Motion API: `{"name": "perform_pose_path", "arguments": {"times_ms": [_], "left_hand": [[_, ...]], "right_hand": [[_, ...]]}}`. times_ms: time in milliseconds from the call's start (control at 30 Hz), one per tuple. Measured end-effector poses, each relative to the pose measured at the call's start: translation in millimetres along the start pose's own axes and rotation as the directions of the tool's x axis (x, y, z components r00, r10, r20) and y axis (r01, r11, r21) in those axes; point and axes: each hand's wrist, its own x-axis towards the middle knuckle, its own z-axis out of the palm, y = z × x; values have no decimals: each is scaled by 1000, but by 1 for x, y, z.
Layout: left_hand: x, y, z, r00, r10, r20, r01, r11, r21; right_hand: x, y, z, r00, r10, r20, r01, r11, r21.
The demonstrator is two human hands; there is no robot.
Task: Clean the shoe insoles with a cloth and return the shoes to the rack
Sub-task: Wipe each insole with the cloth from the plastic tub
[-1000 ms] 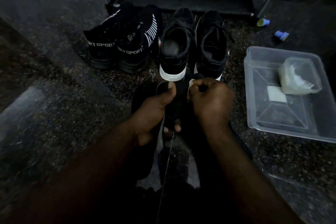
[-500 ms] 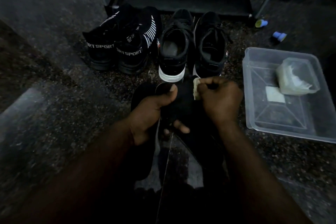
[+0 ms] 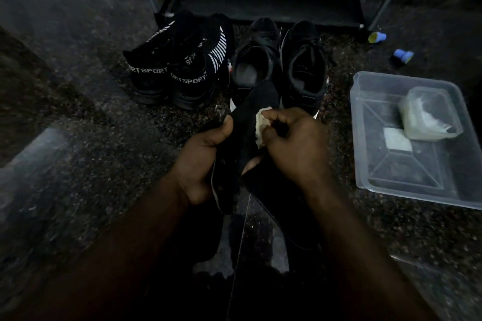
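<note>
- While the left hand (image 3: 200,161) grips the black insole (image 3: 247,114) from below, thumb pressed on its left edge, the insole's far end now stands higher than half a second ago. It overlaps the heel of the white-soled laced sneaker (image 3: 257,65).
- Right hand (image 3: 294,143): fingers curled, pinching the pale cloth (image 3: 260,129) against the insole's upper face. The cloth has slid from the right edge toward the middle.
- Judgement: a wiping stroke is under way and this insole is mid-clean.
- The laced pair and the SPORT sneakers (image 3: 182,70) stand on the floor before the shoe rack (image 3: 260,18), not yet returned.
- The clear plastic tub (image 3: 356,125) is unmoved at the right.
</note>
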Motion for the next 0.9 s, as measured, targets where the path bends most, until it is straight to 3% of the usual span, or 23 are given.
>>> {"name": "perform_pose_path", "arguments": {"times_ms": [100,267,433,533,633,700,767,900], "left_hand": [[0,1,-1,1000,15,-7,-15,1000,-3],[2,-1,-5,1000,4,13,-4,1000,-30],[4,0,-11,999,-36,22,37,998,-41],[5,2,-9,999,-38,-1,38,998,-45],[6,-1,-6,999,-37,-3,37,999,-29],[4,-4,-2,998,-52,21,52,999,-6],[3,-5,1,998,-41,45,42,999,-24],[5,2,-7,998,-35,58,37,999,-40]], "right_hand": [[0,-1,0,995,-28,91,33,998,-53],[-5,-5,6,996,-32,88,40,995,-87],[-20,-25,17,973,-116,198,99,991,93],[-24,-26,27,972,-218,93,216,976,31],[-15,-13,21,985,-158,-75,154,986,-60],[-6,0,8,993,-18,-115,12,998,-55],[-2,3,2,992,79,-96,-80,997,-12],[-13,-16,15,999,0,38,-1,1000,28]]}}
